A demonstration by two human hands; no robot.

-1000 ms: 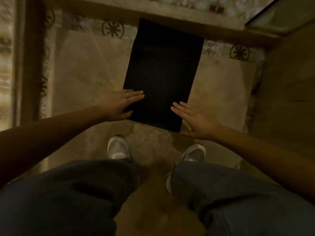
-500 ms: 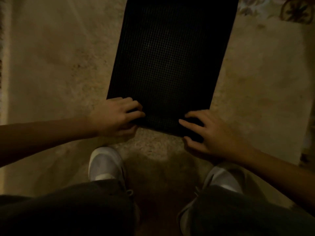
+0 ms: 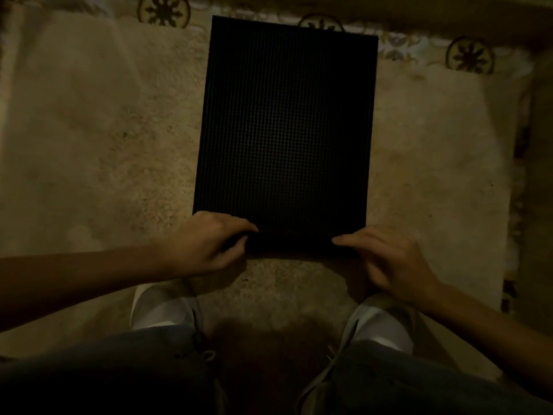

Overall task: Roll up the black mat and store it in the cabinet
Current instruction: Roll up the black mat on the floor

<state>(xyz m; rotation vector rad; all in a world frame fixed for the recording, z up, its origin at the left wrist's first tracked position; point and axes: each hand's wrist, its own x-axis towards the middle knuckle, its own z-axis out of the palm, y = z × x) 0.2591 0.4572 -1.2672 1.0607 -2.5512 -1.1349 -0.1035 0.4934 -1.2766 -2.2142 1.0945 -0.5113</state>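
The black mat (image 3: 287, 130) lies flat on a beige carpet (image 3: 104, 130), a dark rectangle with a fine grid texture, its long side running away from me. My left hand (image 3: 206, 244) grips the near left corner, fingers curled over the edge. At the near right corner my right hand (image 3: 386, 262) has its fingers bent onto the near edge. The near edge looks slightly lifted or curled between the hands. No cabinet is in view.
My two white shoes (image 3: 161, 307) (image 3: 380, 324) and dark trouser legs stand just in front of the mat. The carpet has a patterned border with round motifs (image 3: 469, 55) along the far edge and a darker strip (image 3: 538, 175) at the right.
A second ago both hands lay flat and open on the near end of the mat. Now their fingers have curled around the near edge at both corners.
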